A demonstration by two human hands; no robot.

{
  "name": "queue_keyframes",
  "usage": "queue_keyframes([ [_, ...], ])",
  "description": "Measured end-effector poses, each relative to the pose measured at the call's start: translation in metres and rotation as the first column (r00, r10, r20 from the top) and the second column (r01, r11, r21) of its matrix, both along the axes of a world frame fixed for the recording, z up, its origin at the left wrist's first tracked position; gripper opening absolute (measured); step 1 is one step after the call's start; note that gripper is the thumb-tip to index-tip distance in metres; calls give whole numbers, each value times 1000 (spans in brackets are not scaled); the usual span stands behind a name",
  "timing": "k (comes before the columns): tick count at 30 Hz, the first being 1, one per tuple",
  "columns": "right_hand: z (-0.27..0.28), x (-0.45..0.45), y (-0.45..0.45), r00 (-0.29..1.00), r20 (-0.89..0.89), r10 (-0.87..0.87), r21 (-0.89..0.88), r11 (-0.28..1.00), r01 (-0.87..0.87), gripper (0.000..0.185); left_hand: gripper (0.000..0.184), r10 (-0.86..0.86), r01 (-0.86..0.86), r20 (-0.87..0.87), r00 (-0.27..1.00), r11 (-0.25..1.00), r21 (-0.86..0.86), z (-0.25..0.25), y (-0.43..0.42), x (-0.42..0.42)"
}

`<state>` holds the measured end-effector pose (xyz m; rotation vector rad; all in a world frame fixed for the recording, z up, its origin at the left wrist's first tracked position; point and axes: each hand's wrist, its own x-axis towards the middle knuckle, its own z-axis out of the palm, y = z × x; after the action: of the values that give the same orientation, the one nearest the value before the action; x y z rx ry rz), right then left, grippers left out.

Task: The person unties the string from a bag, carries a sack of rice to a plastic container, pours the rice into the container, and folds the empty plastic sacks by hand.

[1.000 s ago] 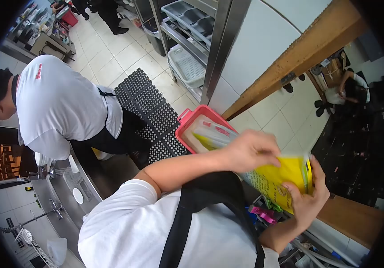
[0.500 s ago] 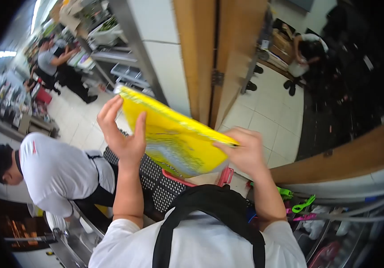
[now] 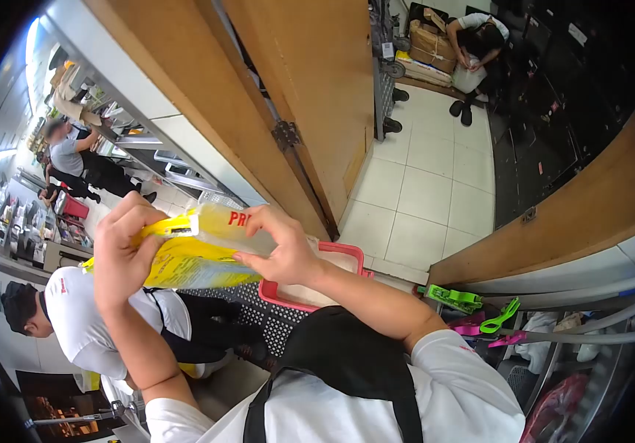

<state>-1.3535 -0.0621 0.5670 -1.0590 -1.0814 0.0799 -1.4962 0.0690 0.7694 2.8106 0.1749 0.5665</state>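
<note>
A yellow plastic bag [image 3: 198, 264] with printing is held up in front of my chest. Its near part is see-through, with red letters starting "PR". My left hand [image 3: 127, 247] grips the yellow folded edge between thumb and bent fingers. On the bag's right side, my right hand [image 3: 286, 247] pinches the see-through part. Below and to the right of the bag stands a red bin [image 3: 310, 301] with a pale, whitish inside; my right forearm partly covers it.
A co-worker in a white shirt [image 3: 81, 317] bends at the left. Wooden doors [image 3: 336, 96] stand ahead. Another person [image 3: 480, 44] sits beyond the doorway near cardboard boxes [image 3: 432, 46]. Green clips [image 3: 454, 297] hang at right, and a black perforated mat [image 3: 258, 325] lies below.
The bag has turned and moved left. My left hand, with fingers outstretched before, is now closed on its edge. My right hand has moved left onto the see-through part. The view has shifted.
</note>
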Motion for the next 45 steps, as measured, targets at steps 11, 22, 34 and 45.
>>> queue_keyframes([
  [11,29,1,2,986,155,56,26,998,-61,20,21,76,-92,150,986,990,103,24,-14,-7],
  [22,-353,32,-114,911,360,203,-898,340,279,14,50,519,-700,707,480,713,-48,140,139,-141],
  [34,-212,152,-167,925,76,-372,-674,664,323,47,36,315,-422,551,773,904,75,64,79,-47],
  [45,89,31,-22,968,21,248,-186,953,-240,23,21,272,-436,457,847,847,305,38,-20,64],
])
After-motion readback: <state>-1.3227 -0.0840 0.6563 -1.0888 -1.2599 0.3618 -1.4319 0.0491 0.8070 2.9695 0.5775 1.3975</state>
